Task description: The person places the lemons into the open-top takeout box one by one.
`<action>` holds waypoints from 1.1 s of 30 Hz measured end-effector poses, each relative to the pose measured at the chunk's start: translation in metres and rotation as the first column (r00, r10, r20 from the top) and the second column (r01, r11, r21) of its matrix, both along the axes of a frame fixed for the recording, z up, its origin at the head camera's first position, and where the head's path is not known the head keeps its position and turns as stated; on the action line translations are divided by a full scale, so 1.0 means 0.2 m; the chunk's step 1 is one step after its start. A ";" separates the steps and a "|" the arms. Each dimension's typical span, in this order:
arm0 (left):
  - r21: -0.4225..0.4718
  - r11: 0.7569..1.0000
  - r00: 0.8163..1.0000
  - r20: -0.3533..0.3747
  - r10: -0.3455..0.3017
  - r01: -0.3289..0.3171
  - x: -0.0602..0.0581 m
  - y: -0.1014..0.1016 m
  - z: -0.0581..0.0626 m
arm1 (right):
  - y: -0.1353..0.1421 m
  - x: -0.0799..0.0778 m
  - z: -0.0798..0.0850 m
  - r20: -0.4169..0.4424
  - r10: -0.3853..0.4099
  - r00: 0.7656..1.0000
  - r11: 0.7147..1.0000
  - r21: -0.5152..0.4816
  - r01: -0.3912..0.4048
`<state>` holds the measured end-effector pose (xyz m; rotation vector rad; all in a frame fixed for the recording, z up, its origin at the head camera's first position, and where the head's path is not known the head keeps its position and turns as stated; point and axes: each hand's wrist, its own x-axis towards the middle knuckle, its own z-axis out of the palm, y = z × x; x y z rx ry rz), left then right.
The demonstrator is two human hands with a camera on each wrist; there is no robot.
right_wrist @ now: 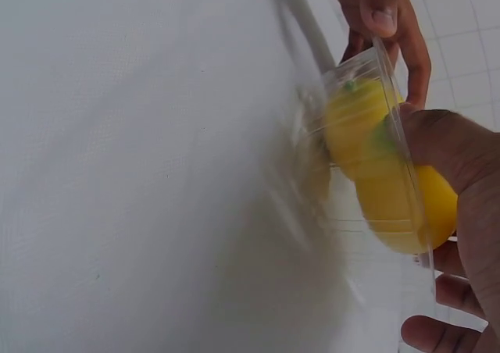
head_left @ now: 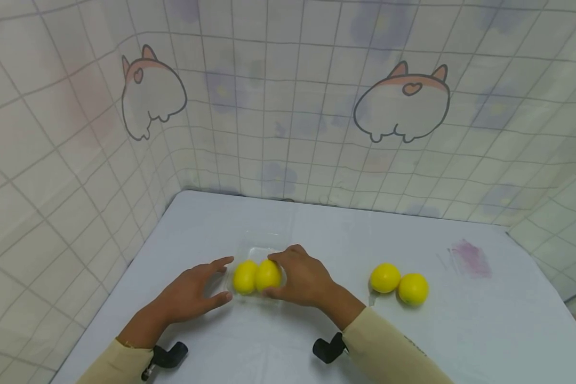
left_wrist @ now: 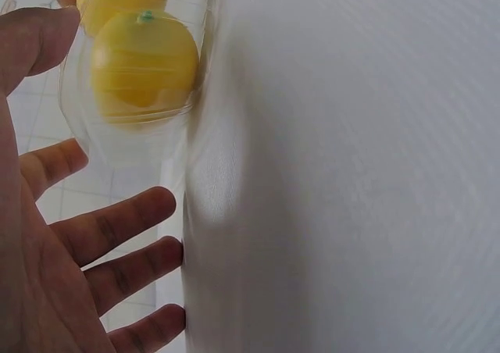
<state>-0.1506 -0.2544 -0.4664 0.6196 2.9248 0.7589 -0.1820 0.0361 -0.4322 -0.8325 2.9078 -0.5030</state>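
Note:
A clear plastic box (head_left: 258, 253) lies on the table with two yellow lemons side by side in its near part. My right hand (head_left: 304, 276) holds the right-hand lemon (head_left: 268, 276), thumb at its near side and fingers at its far side. In the right wrist view, that lemon (right_wrist: 391, 208) sits partly behind the box's clear wall. The other lemon (head_left: 245, 277) rests against it on the left. My left hand (head_left: 189, 293) stands beside the box's left end, fingers spread and holding nothing. In the left wrist view, a green stem mark shows on the nearer lemon (left_wrist: 144, 68).
Two more lemons, a left one (head_left: 385, 278) and a right one (head_left: 413, 289), lie together on the white table (head_left: 326, 229) right of my right forearm. A pinkish stain (head_left: 470, 258) marks the tabletop farther right. A patterned curtain (head_left: 288, 106) hangs behind the table and along its left side.

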 end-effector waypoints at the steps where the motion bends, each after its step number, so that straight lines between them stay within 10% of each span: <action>1: 0.000 1.000 1.000 -0.001 -0.001 0.001 0.00 0.00 0.00 | 0.00 0.00 0.00 -0.002 0.001 1.000 1.000 0.006 -0.001; 18: 0.001 1.000 1.000 0.009 0.012 -0.012 0.01 0.00 0.00 | -0.07 0.00 0.02 0.030 -0.007 1.000 0.991 0.132 0.003; 33: -0.022 0.999 0.999 0.019 0.031 -0.031 0.00 0.00 -0.01 | 0.05 0.03 0.09 0.083 -0.009 0.997 1.000 -0.008 0.010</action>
